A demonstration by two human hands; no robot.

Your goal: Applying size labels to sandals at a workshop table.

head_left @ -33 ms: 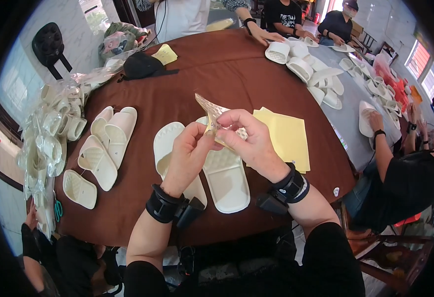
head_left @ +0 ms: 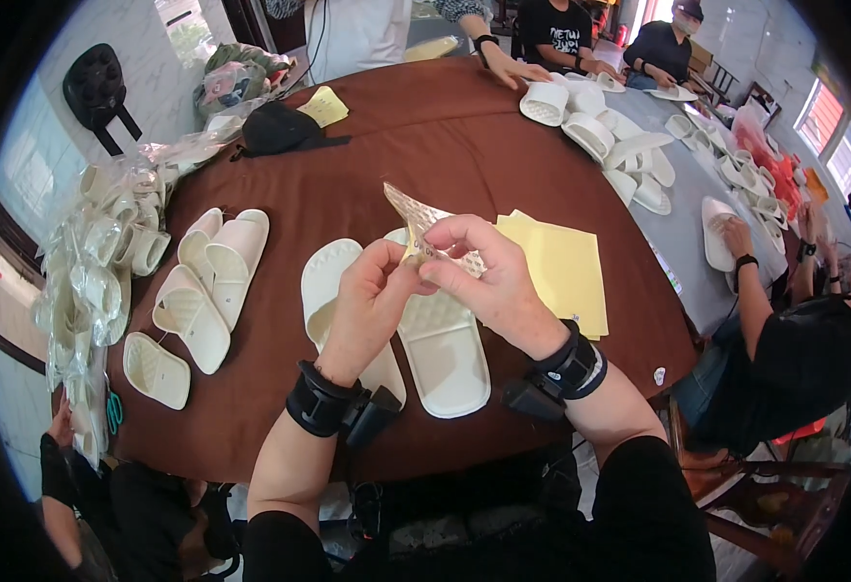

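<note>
Both my hands pinch a curled sticker sheet [head_left: 416, 209], with rows of small marks on a shiny face and a yellowish backing. My left hand [head_left: 372, 296] grips its lower left edge between thumb and fingers. On the other side, my right hand [head_left: 488, 281] has thumb and forefinger closed at the same edge; whether a single sticker is between them is too small to tell. Beneath the hands lie two white slippers, the left slipper [head_left: 330, 276] partly covered by my left hand and wrist, the right slipper [head_left: 445, 364] showing its textured footbed.
Yellow sheets [head_left: 561, 276] lie right of my hands on the brown tablecloth [head_left: 416, 116]. Several white slippers [head_left: 236, 262] rest at left, beside bagged slippers [head_left: 105, 242] and teal scissors [head_left: 114, 412]. A black cap [head_left: 280, 129] sits farther back. Co-workers handle a slipper pile [head_left: 600, 131] at right.
My right thumb and fingers have shifted very slightly at the sheet's edge. The slippers and yellow sheets stay where they were.
</note>
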